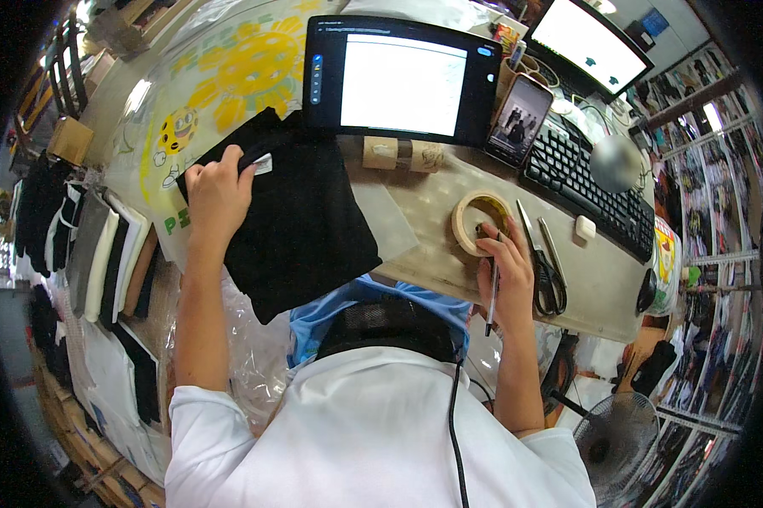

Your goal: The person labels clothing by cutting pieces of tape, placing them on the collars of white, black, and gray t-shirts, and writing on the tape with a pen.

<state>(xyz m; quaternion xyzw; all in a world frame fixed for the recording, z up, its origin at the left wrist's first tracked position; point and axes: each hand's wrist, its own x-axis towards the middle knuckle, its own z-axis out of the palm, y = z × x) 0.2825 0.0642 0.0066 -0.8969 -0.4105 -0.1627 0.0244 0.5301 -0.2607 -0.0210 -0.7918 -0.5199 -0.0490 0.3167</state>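
My left hand [219,193] pinches the upper left part of a folded black garment [305,216], where a small white label [263,164] shows beside my thumb. The garment lies at the table's front edge, and its lower corner hangs over. Between the fingers of my right hand [510,276] sits a pen [494,295], its dark end pointing down toward me. My right fingertips reach the roll of masking tape [461,228] lying on the table; whether they grip it, I cannot tell. Black-handled scissors [548,279] lie just right of that hand, with a slim silver tool [552,247] alongside.
A tablet [400,82] leans upright behind the garment, with cardboard tubes [381,153] before it. To its right are a phone [520,120], a keyboard [588,184], a small white case [585,227] and a mouse [646,290]. Folded garments [111,254] stand at left; a fan [616,444] at lower right.
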